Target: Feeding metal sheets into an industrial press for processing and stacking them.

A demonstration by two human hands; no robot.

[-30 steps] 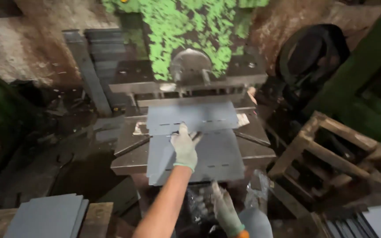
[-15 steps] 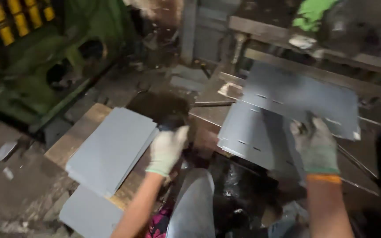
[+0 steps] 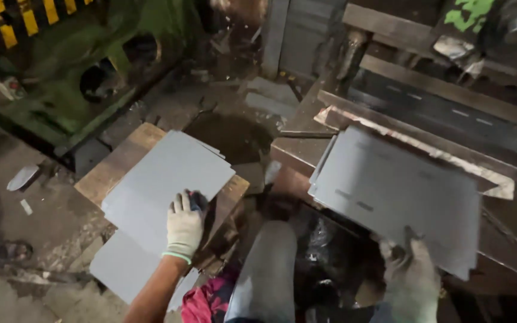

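Low in the middle of the frame, the left hand [image 3: 185, 226] in a pale work glove lay on the near edge of a stack of flat grey metal sheets [image 3: 166, 182], with the fingers curled over the top sheet; whether the grip was already closed on that sheet I could not tell. The stack rested on a low wooden pallet [image 3: 119, 160] left of centre, and more grey sheets [image 3: 113, 269] lay lower down, toward the bottom left. At the lower right, the right hand [image 3: 411, 276], also gloved, was clenched on the near corner of a punched grey metal sheet with small slots [image 3: 399, 194], which lay tilted across the steel worktop of the press [image 3: 299, 122].

In my judgement, the main danger was the thin edges: a sheet sliding under a glove could cut, and the punched sheet, held by one corner only, could tip off the worktop onto the grey-trousered knee [image 3: 264, 269] just below it. The top sheet on the stack lay slightly askew, so it could drag its neighbours.

Open room was small. The knee stood between both hands, the green machine body [image 3: 61, 90] closed the upper left, and only the dirty floor [image 3: 7, 197] at the left was free.
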